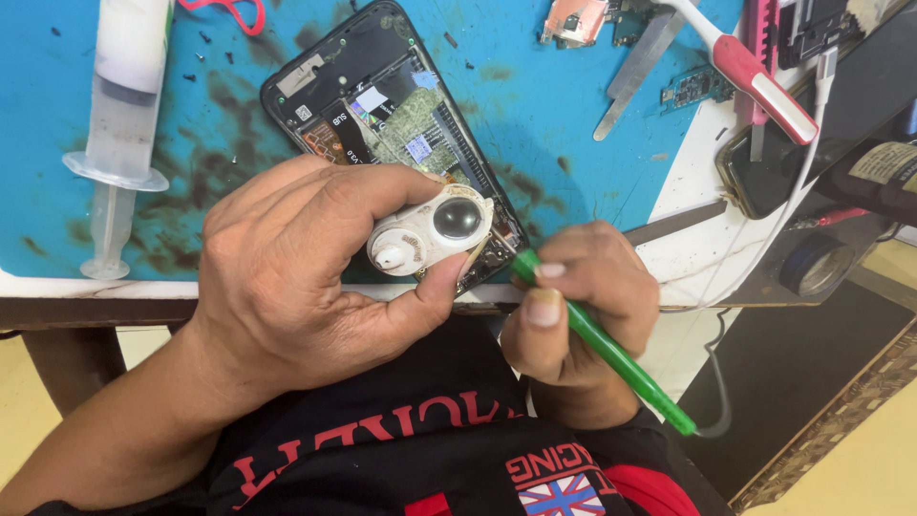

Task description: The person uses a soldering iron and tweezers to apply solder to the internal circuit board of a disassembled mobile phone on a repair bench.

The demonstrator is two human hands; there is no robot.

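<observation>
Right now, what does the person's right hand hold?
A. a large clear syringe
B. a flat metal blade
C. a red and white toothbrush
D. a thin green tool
D: the right hand grips a thin green tool, with its tip toward the opened phone, while the left hand holds a small white device.

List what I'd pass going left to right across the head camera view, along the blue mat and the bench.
Syringe → opened phone → metal spatula → red-and-white toothbrush → dark phone with a white cable.
</observation>
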